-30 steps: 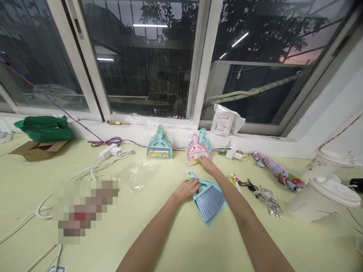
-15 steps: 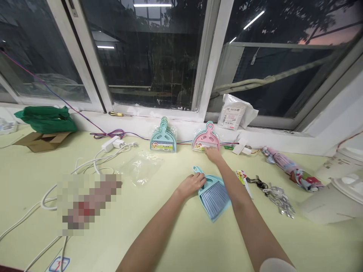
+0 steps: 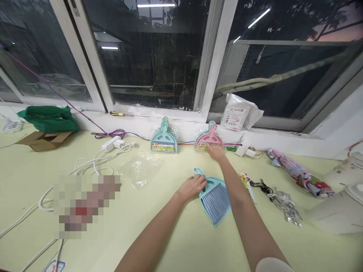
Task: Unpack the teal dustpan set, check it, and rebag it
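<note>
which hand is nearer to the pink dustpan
Right. The right hand is at the lower front of the pink dustpan; the left hand is nearer the camera, at the loose blue brush set.

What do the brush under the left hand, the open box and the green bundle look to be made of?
Brush: probably moulded plastic, smooth with a slight sheen; its fine, straight bristles look synthetic.
Open box: cardboard, from the matte brown, folded flaps.
Green bundle: limp, wrinkled fabric, dull-finished; woven or non-woven, I can't tell.
</note>
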The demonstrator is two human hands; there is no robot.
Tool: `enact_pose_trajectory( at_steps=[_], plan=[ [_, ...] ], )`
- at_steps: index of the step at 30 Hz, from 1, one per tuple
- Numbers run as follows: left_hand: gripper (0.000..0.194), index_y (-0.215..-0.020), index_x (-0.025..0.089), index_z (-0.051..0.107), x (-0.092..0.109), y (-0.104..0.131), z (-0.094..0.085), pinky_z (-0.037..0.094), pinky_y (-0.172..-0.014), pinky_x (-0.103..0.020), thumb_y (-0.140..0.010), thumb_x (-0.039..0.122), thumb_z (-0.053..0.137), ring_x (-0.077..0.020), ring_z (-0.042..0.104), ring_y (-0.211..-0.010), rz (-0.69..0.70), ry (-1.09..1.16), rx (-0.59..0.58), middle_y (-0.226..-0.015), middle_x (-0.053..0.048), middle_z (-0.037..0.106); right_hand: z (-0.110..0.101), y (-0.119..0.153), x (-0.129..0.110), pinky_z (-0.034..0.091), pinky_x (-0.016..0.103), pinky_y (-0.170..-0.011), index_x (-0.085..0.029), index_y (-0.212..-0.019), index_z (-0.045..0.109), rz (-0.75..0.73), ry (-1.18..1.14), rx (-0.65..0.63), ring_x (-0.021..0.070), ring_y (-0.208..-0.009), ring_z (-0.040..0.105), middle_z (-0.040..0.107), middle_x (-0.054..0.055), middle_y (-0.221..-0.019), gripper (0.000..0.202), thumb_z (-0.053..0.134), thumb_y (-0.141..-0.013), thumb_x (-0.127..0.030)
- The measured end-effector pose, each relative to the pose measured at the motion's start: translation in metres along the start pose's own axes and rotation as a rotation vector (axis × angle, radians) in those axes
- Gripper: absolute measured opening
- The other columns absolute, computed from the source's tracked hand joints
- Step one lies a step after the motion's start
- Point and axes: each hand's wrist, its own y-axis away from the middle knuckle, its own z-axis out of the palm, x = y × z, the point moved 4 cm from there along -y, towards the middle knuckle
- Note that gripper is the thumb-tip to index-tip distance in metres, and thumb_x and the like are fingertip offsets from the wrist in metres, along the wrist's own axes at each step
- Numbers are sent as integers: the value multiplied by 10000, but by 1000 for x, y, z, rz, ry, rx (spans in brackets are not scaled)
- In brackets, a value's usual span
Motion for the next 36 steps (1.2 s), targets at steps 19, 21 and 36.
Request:
enact_pose_trajectory(
  at_steps=[19,21,36],
  plan=[
    [201,-1101,196,511,-2,1,5,448,-706,-297,-928,125,439,-190,548,-1002,-8,-8,81,-1110,-94,557,-69,50,-27,209,520,-1101,-181,-1303,527,-96,-178,390,301,-1287,405,499,137,-1389,426,427,-890,-159],
    [193,-1087,188,522,0,1,2,432,-710,-310,-933,126,424,-195,551,-977,15,-59,94,-1081,-95,565,-77,78,-42,304,485,-1041,-186,-1173,610,-58,-290,361,281,-1168,504,603,130,-1225,320,424,-913,-191],
    [214,-1091,209,591,20,56,-30,398,-951,-399,-882,208,548,-224,554,-1080,-31,280,217,-1116,-107,616,-94,243,-110,378,393,-993,-226,-1119,589,-175,-722,-4,219,-1153,527,599,60,-1166,339,659,-789,-191]
  ],
)
